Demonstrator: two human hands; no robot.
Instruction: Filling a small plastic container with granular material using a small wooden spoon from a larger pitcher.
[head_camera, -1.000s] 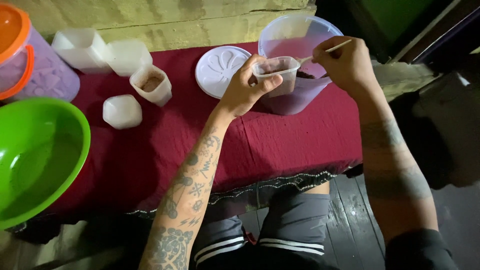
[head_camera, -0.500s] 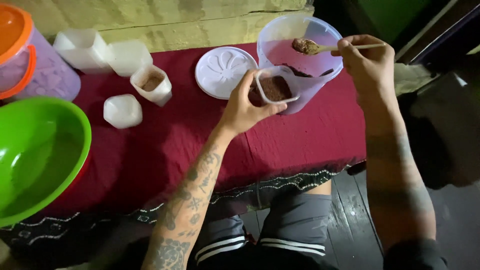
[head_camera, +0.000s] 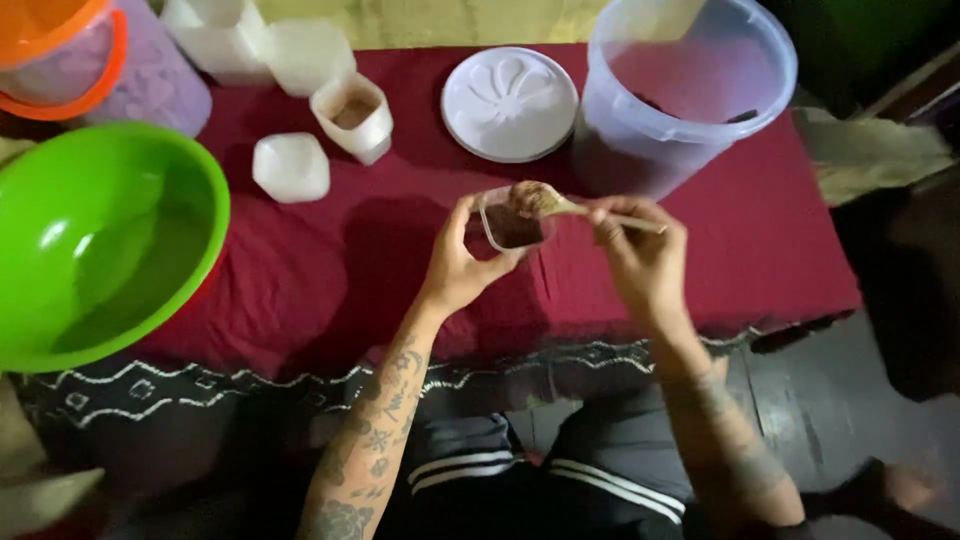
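Observation:
My left hand (head_camera: 462, 262) holds a small clear plastic cup (head_camera: 508, 225) partly filled with brown powder, over the dark red tablecloth (head_camera: 330, 260). My right hand (head_camera: 640, 255) grips a wooden spoon (head_camera: 560, 205) heaped with the same brown stuff, its bowl right above the cup's mouth. Behind both hands stands a large translucent tub (head_camera: 680, 90) with brown powder at its bottom, its round white lid (head_camera: 510, 103) lying beside it.
A big green bowl (head_camera: 95, 240) sits at the left edge. A lilac bucket with an orange lid (head_camera: 100, 60) stands at the back left. Several small white cups (head_camera: 300, 100) are near it, one filled with brown powder (head_camera: 352, 115). My knees are below the table.
The spoon has come from over the tub down to the cup, loaded with brown powder. Both hands and the cup have moved nearer to me, away from the tub.

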